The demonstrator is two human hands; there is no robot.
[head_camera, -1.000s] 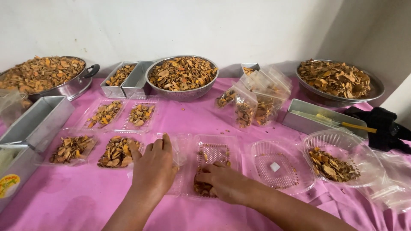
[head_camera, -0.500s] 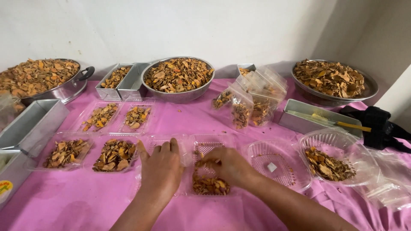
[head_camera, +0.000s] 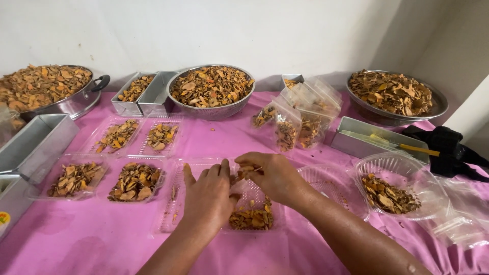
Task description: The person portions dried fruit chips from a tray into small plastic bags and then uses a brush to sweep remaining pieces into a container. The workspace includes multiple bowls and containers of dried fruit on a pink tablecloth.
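A clear plastic hinged container point(head_camera: 175, 203) lies open on the pink tablecloth in front of me. Dried orange-brown slices point(head_camera: 250, 219) fill the near part of its right half. My left hand point(head_camera: 209, 196) lies flat across the middle of the container, fingers together and pointing away. My right hand point(head_camera: 270, 175) hovers over the right half with its fingers pinched on a few dried slices point(head_camera: 244, 170). The two hands touch at the fingertips.
Two filled clear trays point(head_camera: 76, 178) point(head_camera: 135, 181) sit to the left, two more point(head_camera: 137, 135) behind them. Metal bowls of slices point(head_camera: 211, 86) point(head_camera: 391, 94) point(head_camera: 38, 86) line the wall. Filled bags point(head_camera: 295, 114), metal tins point(head_camera: 30, 145) and round plastic containers point(head_camera: 392, 191) surround.
My right hand has risen from the slices in the container and moved back toward my left fingertips with a pinch of slices. My left hand has slid slightly right.
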